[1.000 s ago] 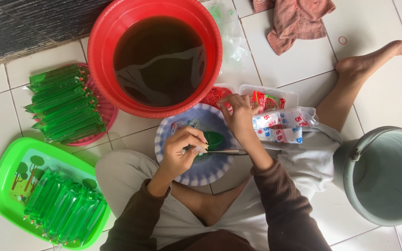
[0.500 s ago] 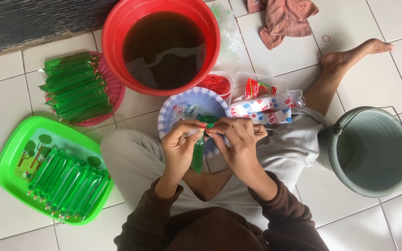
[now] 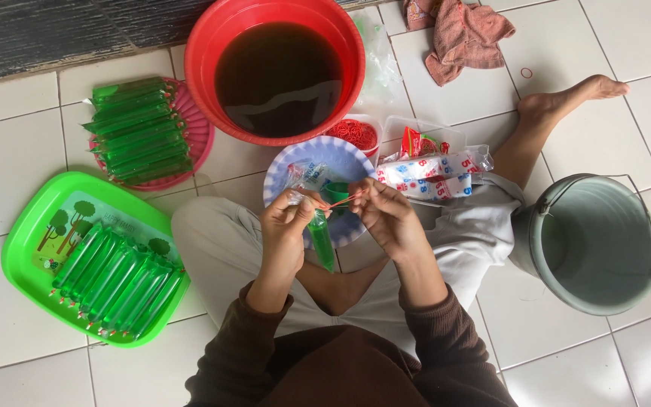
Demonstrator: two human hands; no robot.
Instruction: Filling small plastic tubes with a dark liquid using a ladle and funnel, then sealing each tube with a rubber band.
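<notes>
Pinching the green ice tube (image 3: 321,240) at its neck with our left hand (image 3: 286,226), we stretched a rubber band (image 3: 338,201) with our right hand (image 3: 387,218), near the blue plate (image 3: 289,167); tight, even wraps seemed wise.

1. White square floor tiles (image 3: 9,136) with thin grey grout lines, glossy.
2. Dark ribbed mat or grating (image 3: 54,30) along the top left edge.
3. Pink rag (image 3: 465,34) crumpled on the tiles, top right.
4. Soft, even daylight, faint shadows.
</notes>
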